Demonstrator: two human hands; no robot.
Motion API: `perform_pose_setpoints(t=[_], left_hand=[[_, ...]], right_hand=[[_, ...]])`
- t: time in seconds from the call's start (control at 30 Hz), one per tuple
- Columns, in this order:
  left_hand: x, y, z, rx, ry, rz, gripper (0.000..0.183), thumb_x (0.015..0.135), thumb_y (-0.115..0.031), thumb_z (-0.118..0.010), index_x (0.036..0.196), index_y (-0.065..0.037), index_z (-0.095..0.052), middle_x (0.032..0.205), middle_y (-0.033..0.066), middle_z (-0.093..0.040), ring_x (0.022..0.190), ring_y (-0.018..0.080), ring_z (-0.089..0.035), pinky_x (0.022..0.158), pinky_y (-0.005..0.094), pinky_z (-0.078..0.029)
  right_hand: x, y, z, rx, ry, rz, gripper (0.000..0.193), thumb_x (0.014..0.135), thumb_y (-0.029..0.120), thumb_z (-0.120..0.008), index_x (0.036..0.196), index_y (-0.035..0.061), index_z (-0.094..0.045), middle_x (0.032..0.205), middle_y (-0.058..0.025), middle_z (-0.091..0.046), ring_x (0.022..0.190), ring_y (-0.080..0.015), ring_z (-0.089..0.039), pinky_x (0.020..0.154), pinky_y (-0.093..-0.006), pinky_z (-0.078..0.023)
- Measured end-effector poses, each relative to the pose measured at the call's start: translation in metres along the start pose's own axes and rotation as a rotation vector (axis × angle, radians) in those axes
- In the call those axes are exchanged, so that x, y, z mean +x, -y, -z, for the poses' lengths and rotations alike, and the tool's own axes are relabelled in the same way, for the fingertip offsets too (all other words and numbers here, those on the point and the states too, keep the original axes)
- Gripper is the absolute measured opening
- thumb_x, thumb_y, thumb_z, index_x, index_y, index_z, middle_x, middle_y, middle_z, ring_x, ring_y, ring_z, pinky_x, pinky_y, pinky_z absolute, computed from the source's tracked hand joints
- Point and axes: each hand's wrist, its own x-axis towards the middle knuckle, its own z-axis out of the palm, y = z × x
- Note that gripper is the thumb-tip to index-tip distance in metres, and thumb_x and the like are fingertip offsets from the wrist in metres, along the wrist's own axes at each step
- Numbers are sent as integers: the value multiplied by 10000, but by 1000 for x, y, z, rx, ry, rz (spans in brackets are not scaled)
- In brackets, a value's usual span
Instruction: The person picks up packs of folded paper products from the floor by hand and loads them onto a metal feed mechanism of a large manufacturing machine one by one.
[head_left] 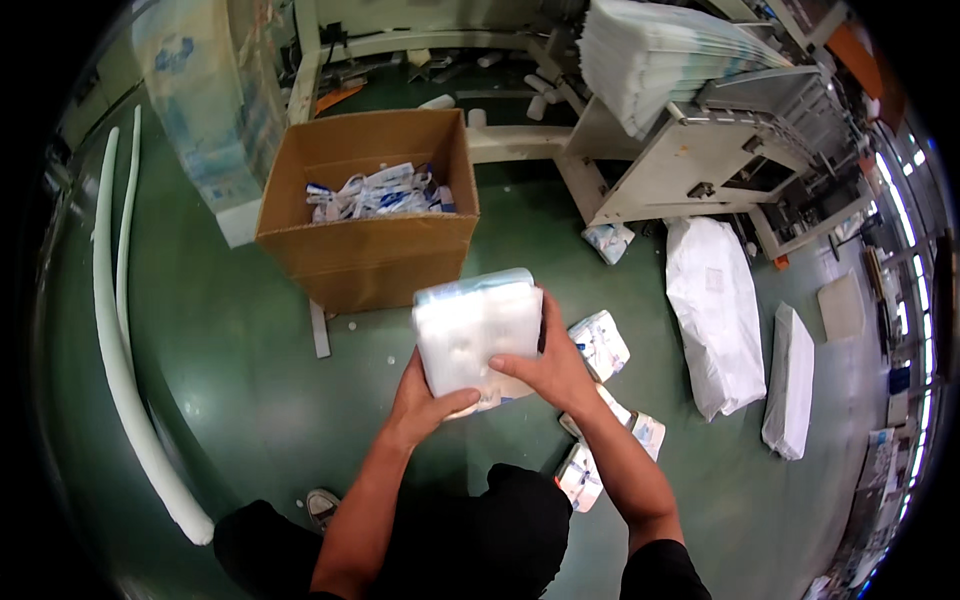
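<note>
White pack (478, 335) up off the green floor (280, 390), held btwn L grip (425, 403) and R grip (550, 365), on the near side of the brown box (360, 265) and a bit to the R. L grip closed round the lower L side, thumb on the near face, fingers mostly hidden. R grip closed round the R side, thumb on the same face, fingers tucked behind. Both open just as wide as the pack, no gap to see at the thumbs. From L grip, pack to the R and toward the brown box; from R grip, pack to the L; neither nearer b/c both touching. Almost square, so long way hard to tell. Top edge in front of the brown box's near R corner from up here, real gap not clear. Inside the brown box, a heap of little blue & white packets (385, 190). R of the brown box and nearer, sm. packs (600, 345) on the floor; further R, a big white bag (712, 320). L of the brown box, a long white tube (105, 290).
</note>
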Motion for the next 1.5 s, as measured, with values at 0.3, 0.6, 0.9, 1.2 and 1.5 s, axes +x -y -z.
perform_pose_setpoints(t=[0.3,0.6,0.9,1.2,1.5], left_hand=[[-8,-10,-3,213,-120,-269,648,664,-62,-816,1234,11,-517,1154,112,-600,1036,202,-593,886,344,-499],[-7,-19,-5,14,-252,-273,683,684,-66,-809,1281,-8,-482,1156,110,-591,1005,216,-601,852,341,-519],[4,-3,17,16,-243,-429,800,681,-120,-842,1353,-39,-417,1297,109,-513,1162,229,-518,991,374,-433],[4,-27,19,112,-70,-412,630,760,-70,-774,1317,-39,-481,1299,106,-521,1174,229,-513,1010,371,-414],[15,-37,18,176,-58,-492,592,764,-93,-775,1292,-51,-510,1271,99,-540,1157,234,-525,998,367,-426]], right_hand=[[-30,31,-23,-388,-442,545,729,712,164,-808,1311,20,-418,1262,-197,-483,1118,-352,-525,907,-400,-467],[-15,33,-45,-444,-607,964,541,660,21,-745,1162,43,-542,1240,-187,-528,1103,-380,-557,893,-471,-482],[-4,57,-43,-339,-427,840,453,596,45,-785,912,72,-462,1293,-228,-510,1082,-417,-548,881,-454,-462],[-4,75,-32,-472,-324,760,486,583,60,-788,943,88,-463,1285,-186,-542,1050,-353,-542,873,-424,-423],[5,66,-42,-376,-420,967,577,575,12,-758,1083,68,-492,1217,-122,-579,1019,-319,-566,830,-424,-444]])
